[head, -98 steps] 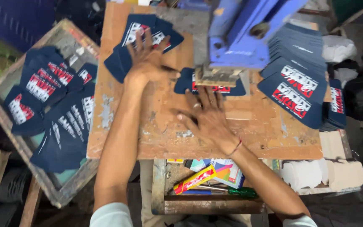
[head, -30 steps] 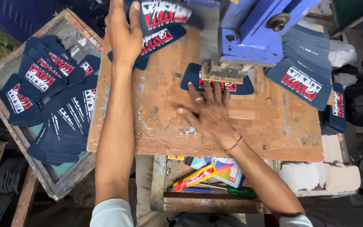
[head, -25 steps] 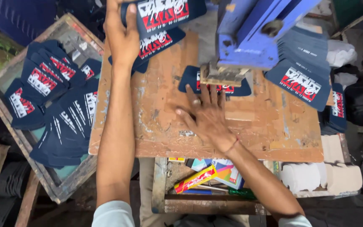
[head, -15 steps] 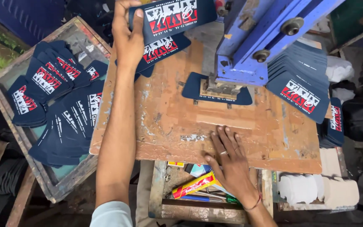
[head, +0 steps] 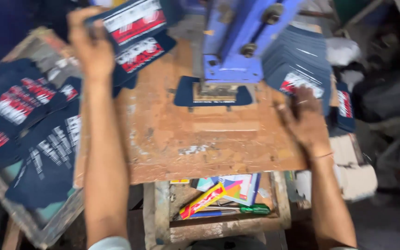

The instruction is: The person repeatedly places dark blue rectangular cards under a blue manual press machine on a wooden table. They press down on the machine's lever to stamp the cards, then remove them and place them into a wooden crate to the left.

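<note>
Since half a second ago, the right hand (head: 304, 121) has been carried from the near edge of the wooden table (head: 218, 143) across to the stack of dark blue printed pieces (head: 302, 69) at the right, while the left hand (head: 91, 48) is still being held up at the far left corner. A printed piece (head: 133, 21) is being gripped by the left hand, thumb on top and fingers closed beneath, with the white and red print facing up, probably so that wet ink is kept off the skin. It is being held over another printed piece (head: 142, 53) lying on that corner, beside the wooden tray (head: 28, 222) where finished pieces are being spread apart rather than piled, apparently for drying. The right hand is being laid on the front piece of the stack with fingers loosely spread; whether anything is being pinched cannot be told through the blur. One blank piece (head: 214, 95) is being kept flat under the blue press (head: 237, 46), centred beneath its head. Coloured packets (head: 223, 194) are being stored on the shelf below.
</note>
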